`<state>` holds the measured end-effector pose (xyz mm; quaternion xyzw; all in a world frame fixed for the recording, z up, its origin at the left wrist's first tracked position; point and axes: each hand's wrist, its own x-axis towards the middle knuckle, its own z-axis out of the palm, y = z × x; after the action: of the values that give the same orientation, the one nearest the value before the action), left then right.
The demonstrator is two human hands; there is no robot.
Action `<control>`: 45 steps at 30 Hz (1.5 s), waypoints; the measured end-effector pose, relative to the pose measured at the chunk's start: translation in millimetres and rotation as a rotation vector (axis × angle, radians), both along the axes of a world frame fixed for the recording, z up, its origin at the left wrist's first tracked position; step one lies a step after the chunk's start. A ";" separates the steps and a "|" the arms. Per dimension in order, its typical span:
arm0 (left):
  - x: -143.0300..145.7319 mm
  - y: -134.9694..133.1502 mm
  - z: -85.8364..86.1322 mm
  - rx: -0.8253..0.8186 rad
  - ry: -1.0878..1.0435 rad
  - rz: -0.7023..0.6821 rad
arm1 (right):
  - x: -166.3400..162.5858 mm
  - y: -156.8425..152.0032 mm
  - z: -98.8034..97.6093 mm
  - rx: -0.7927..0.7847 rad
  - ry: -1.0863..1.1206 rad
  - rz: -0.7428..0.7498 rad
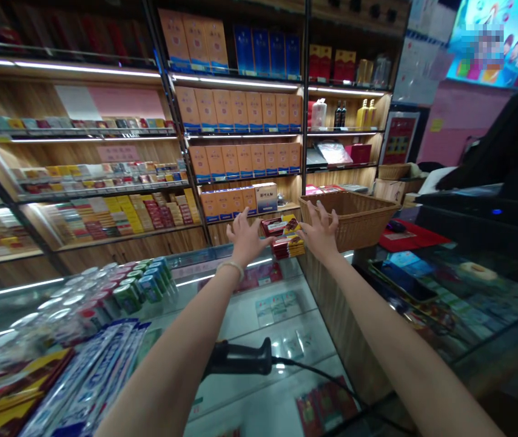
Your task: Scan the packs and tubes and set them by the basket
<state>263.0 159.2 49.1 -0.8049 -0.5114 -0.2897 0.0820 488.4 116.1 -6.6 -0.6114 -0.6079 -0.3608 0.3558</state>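
Observation:
A small pile of red-and-yellow snack packets (287, 247) lies on the glass counter, with one more packet (281, 226) on top at a slight angle. Along its left side is my left hand (244, 240), fingers spread upward and thumb pointing at the pile. My right hand (320, 233) is at the right end of the packets, its thumb close to or touching them, the other fingers apart in front of the basket rim. Neither hand is visibly wrapped round a packet. Below my forearms a black handheld scanner (245, 357) with a cable rests on the glass, partly hidden by my left arm.
A wicker basket (359, 221) stands right of my hands. Jars and cans (127, 294), blue-and-white packets (99, 370) and yellow-brown packets (13, 394) cover the counter's left. A phone (402, 280) and black monitor (500, 145) are rightward. Stocked shelves (236, 136) line the wall.

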 end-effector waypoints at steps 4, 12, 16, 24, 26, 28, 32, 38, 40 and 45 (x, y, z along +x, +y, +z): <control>10.2 14.7 -9.6 -0.032 0.020 0.002 | 8.4 13.2 -10.9 -0.011 -0.047 -0.013; 24.5 31.0 -29.6 -0.023 0.144 -0.039 | 22.0 25.3 -35.9 -0.022 -0.153 -0.059; 28.8 39.9 -35.2 -0.019 0.164 -0.054 | 24.4 29.8 -45.3 -0.049 -0.156 -0.061; 37.8 50.2 -44.8 -0.118 0.184 -0.041 | 16.1 38.5 -60.1 -0.175 -0.178 -0.084; 38.3 51.4 -46.4 -0.131 0.195 -0.034 | 15.4 38.8 -60.8 -0.187 -0.176 -0.087; 37.7 52.3 -47.4 -0.142 0.217 -0.032 | 15.3 37.6 -60.6 -0.188 -0.170 -0.080; 35.5 53.0 -48.5 -0.164 0.254 -0.011 | 14.2 32.3 -59.7 -0.183 -0.171 -0.046; 34.3 53.3 -50.3 -0.182 0.223 0.012 | 12.7 28.3 -58.9 -0.169 -0.159 -0.006; 34.3 53.3 -51.5 -0.171 0.213 0.013 | 13.4 28.2 -59.2 -0.167 -0.153 0.002; 33.9 51.9 -53.7 -0.151 0.231 0.021 | 14.1 27.6 -60.0 -0.151 -0.153 0.010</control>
<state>296.9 211.1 -4.6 -0.8313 -0.5274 -0.1550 0.0826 502.5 143.6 -66.6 -0.6039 -0.6619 -0.3579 0.2629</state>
